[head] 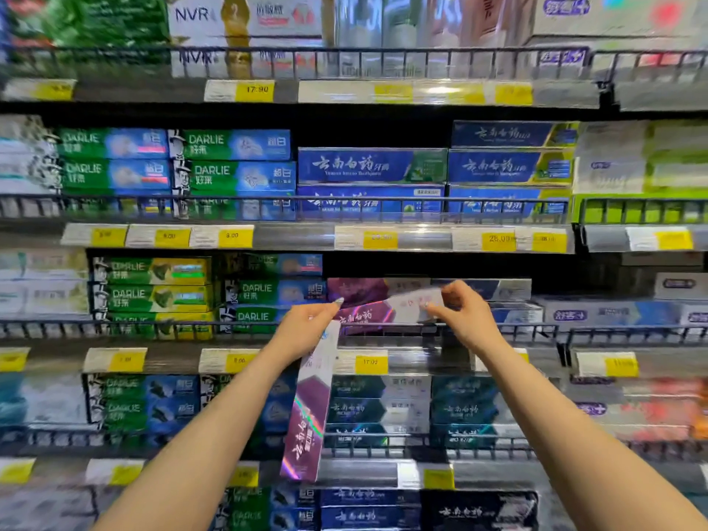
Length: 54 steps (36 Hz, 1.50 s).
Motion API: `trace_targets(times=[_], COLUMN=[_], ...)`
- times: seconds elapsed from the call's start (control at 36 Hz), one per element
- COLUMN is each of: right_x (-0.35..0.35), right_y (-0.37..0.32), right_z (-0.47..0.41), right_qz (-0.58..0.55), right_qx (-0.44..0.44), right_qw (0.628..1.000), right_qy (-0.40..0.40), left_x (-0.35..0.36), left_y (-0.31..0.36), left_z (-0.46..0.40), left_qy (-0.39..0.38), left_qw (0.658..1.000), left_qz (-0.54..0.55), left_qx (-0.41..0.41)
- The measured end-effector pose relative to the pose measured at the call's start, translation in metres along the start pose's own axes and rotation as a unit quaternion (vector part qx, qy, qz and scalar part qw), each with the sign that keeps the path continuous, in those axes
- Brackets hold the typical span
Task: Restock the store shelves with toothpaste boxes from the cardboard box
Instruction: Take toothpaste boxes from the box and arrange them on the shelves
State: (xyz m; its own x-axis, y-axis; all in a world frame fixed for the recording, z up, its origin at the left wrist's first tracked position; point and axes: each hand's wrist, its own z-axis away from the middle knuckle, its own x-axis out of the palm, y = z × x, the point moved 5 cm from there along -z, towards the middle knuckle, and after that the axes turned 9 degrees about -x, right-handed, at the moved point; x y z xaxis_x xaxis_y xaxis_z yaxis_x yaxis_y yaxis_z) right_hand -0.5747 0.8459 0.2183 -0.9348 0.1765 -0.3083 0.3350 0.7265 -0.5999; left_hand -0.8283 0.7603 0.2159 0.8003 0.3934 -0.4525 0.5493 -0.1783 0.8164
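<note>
Nearest you, your left hand (306,325) grips a purple toothpaste box (308,408) by its top end, hanging down, waiting its turn. Just beyond, your right hand (465,314) pinches a second purple box (377,310) — it lies tilted over the wire rail (517,331), not yet seated on the matching purple row (356,289). Farther shelves look mostly stocked; the cardboard box isn't in view.
</note>
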Motion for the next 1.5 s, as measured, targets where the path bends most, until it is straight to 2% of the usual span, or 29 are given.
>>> trace_targets(times=[0.11, 0.17, 0.25, 0.33, 0.42, 0.47, 0.53, 0.58, 0.72, 0.81, 0.83, 0.89, 1.0, 1.08, 1.14, 1.22, 1.28, 1.36, 1.44, 1.5], right_x=[0.001, 0.002, -0.003, 0.002, 0.019, 0.037, 0.053, 0.061, 0.037, 0.026, 0.025, 0.027, 0.028, 0.009, -0.002, -0.003, 0.0, -0.001, -0.012, -0.019], right_y=[0.009, 0.006, -0.01, -0.035, -0.057, -0.057, -0.053, -0.047, -0.042, -0.041, -0.04, -0.04, -0.045, -0.051, -0.055, -0.058, -0.057, -0.05, -0.037, -0.029], right_z=[0.001, 0.003, 0.006, 0.016, 0.034, 0.048, 0.066, 0.077, 0.07, 0.067, 0.066, 0.066, 0.07, 0.061, 0.055, 0.055, 0.057, 0.058, 0.055, 0.05], right_qz=[0.188, 0.215, 0.228, 0.166, 0.065, 0.008, -0.051, -0.087, -0.111, -0.123, -0.129, -0.142, -0.151, -0.14, -0.161, -0.146, -0.129, -0.162, -0.232, -0.289], right_qx=[-0.019, -0.028, -0.077, -0.122, -0.088, -0.02, 0.049, 0.058, 0.054, 0.052, 0.058, 0.076, 0.09, 0.088, 0.069, 0.037, 0.023, 0.028, 0.069, 0.089], right_qw=[0.979, 0.971, 0.968, 0.975, 0.981, 0.965, 0.929, 0.913, 0.949, 0.956, 0.958, 0.959, 0.947, 0.964, 0.97, 0.972, 0.976, 0.979, 0.97, 0.953], right_qy=[-0.082, -0.097, -0.069, -0.078, -0.161, -0.263, -0.362, -0.395, -0.291, -0.26, -0.248, -0.234, -0.27, -0.207, -0.168, -0.182, -0.177, -0.117, -0.016, 0.031], left_x=[0.005, 0.006, 0.005, 0.002, -0.001, -0.001, 0.0, 0.002, 0.006, 0.02, 0.028, 0.043, 0.053, 0.045, 0.046, 0.05, 0.053, 0.05, 0.032, 0.017], left_y=[-0.002, -0.002, 0.002, 0.005, 0.012, 0.018, 0.022, 0.021, 0.008, 0.006, 0.008, 0.012, 0.016, 0.018, 0.023, 0.027, 0.028, 0.025, 0.01, -0.001], left_z=[-0.006, -0.008, -0.008, -0.01, -0.011, -0.009, -0.009, -0.011, -0.015, -0.01, -0.006, 0.004, 0.009, 0.008, 0.012, 0.017, 0.019, 0.018, 0.007, 0.001], left_qy=[-0.007, 0.004, 0.037, 0.082, 0.138, 0.166, 0.177, 0.174, 0.095, -0.015, -0.054, -0.098, -0.108, -0.135, -0.187, -0.229, -0.241, -0.223, -0.172, -0.128], left_qw=[1.0, 1.0, 0.998, 0.996, 0.987, 0.979, 0.97, 0.961, 0.956, 0.914, 0.907, 0.921, 0.942, 0.977, 0.978, 0.971, 0.969, 0.973, 0.983, 0.99], left_qz=[0.004, 0.02, 0.041, 0.04, 0.085, 0.121, 0.16, 0.207, 0.264, 0.397, 0.411, 0.37, 0.315, 0.163, 0.08, 0.0, -0.016, -0.008, -0.013, 0.025], left_qx=[0.016, 0.019, 0.024, 0.015, -0.008, -0.023, -0.045, -0.063, -0.089, -0.083, -0.077, -0.067, -0.045, 0.003, 0.039, 0.063, 0.059, 0.058, 0.066, 0.051])
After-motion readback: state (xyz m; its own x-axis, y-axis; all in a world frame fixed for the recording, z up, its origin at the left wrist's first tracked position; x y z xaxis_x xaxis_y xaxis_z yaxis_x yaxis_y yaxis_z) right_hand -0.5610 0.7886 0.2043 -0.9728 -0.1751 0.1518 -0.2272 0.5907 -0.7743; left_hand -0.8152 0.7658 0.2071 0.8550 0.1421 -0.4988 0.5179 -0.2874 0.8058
